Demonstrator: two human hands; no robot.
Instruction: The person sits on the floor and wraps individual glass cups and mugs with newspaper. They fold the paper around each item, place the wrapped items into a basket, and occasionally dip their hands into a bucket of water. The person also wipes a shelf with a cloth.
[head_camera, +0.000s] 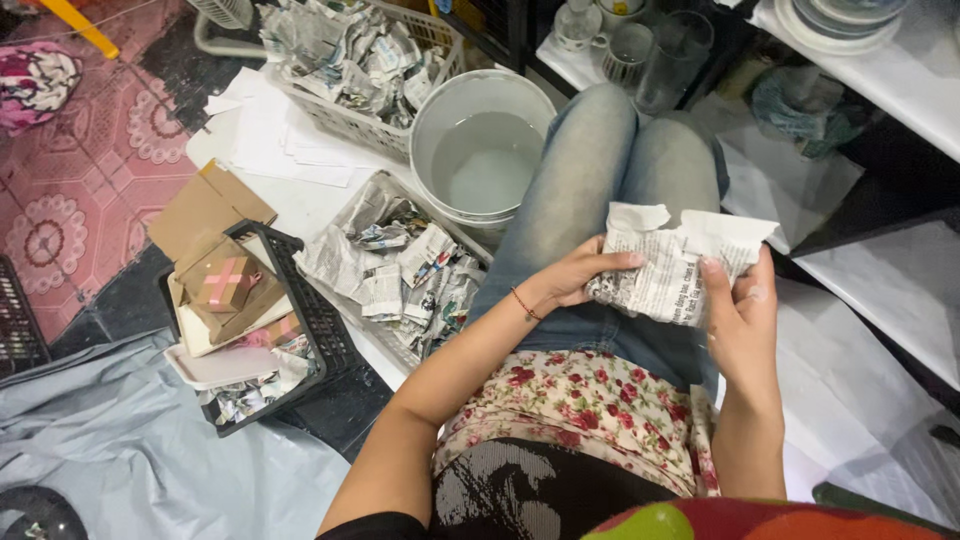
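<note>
Over my lap I hold a bundle wrapped in crumpled newspaper (672, 268). My left hand (580, 278) grips its left side, fingers curled along the paper. My right hand (742, 318) clasps its right side, thumb pressed on the front. What is inside the wrapping is hidden. I am seated, and my legs in grey jeans (600, 180) stretch away from me.
A white bucket of water (483, 150) stands by my left knee. Baskets of crumpled newspaper (395, 262) (350, 55) lie to the left. A black crate (318, 320) holds cardboard boxes. Glasses and cups (640, 45) stand ahead, white shelves (880, 80) at right.
</note>
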